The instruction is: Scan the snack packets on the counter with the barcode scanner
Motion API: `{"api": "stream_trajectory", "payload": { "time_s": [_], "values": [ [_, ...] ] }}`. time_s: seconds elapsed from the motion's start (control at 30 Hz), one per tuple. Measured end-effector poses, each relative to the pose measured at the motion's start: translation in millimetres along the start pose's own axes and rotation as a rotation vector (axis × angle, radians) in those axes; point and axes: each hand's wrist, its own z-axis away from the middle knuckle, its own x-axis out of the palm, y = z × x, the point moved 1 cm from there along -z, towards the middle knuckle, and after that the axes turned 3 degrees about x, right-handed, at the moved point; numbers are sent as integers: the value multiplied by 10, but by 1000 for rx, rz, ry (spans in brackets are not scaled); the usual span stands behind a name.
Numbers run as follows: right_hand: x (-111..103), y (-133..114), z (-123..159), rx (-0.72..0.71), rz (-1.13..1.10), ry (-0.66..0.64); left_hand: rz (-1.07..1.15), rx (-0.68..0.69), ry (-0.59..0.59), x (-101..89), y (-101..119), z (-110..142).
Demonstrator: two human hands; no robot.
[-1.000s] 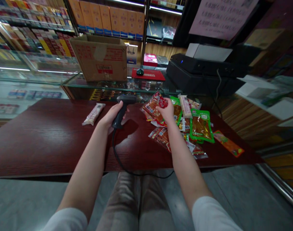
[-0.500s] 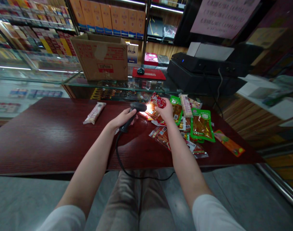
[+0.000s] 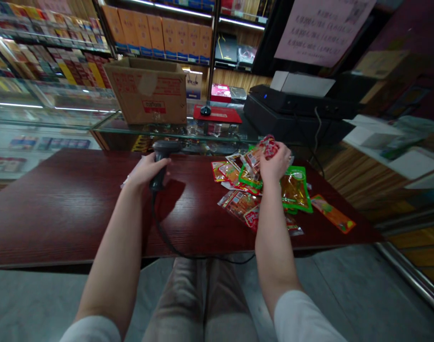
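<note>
My left hand (image 3: 146, 172) is wrapped round the handle of a black barcode scanner (image 3: 163, 154), held over the left middle of the dark red table (image 3: 78, 213). A pale snack packet lies on the table mostly hidden behind that hand. My right hand (image 3: 276, 161) grips a clear and red snack packet (image 3: 254, 159) above a heap of snack packets. In the heap are a green-edged packet (image 3: 296, 190), a clear and red packet (image 3: 236, 202) and several others. A long orange packet (image 3: 333, 213) lies at the right.
Behind the table a glass counter holds an open cardboard box (image 3: 149, 95), a red mat (image 3: 226, 114) with a dark mouse-like object (image 3: 205, 110), and a black machine (image 3: 295, 107). The scanner's cable (image 3: 167, 240) hangs past the table's front edge. Stocked shelves stand behind.
My left hand has drawn the scanner leftward, and its bright light no longer shows on the packet. The right hand has carried the snack packet right, over the heap.
</note>
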Motion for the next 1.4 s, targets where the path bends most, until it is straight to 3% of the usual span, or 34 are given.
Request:
{"api": "stream_trajectory", "payload": {
  "time_s": [0.13,0.23,0.33,0.43,0.57,0.67,0.77,0.83,0.93,1.07,1.23,1.4],
  "values": [
    [-91,92,-2,148,182,72,-49,-29,138,-427,-213,-121],
    [-88,3,35,89,154,76,71,-53,135,-520,-405,-151],
    [-63,-195,104,-51,36,54,177,-41,106,-394,-499,-155],
    [6,-428,230,-199,-45,-32,264,-42,12,-80,-465,-135],
    [224,-662,483,-361,-150,-365,389,-100,-132,378,-285,-16],
    [440,-728,700,-381,-206,-645,526,-187,-257,523,-163,113],
    [607,-726,884,-371,-207,-911,667,-213,-213,447,-148,172],
    [653,-723,964,-424,-192,-1000,760,-201,-143,345,-192,150],
    [637,-758,1027,-524,-132,-992,821,-204,-31,218,-282,69],
    [551,-906,1149,-454,14,-995,769,-265,114,151,-330,3],
    [494,-1128,1336,-388,187,-909,675,-202,114,147,-262,38],
    [523,-1046,1184,-339,167,-1082,622,-157,84,150,-230,67]
  ]
}}
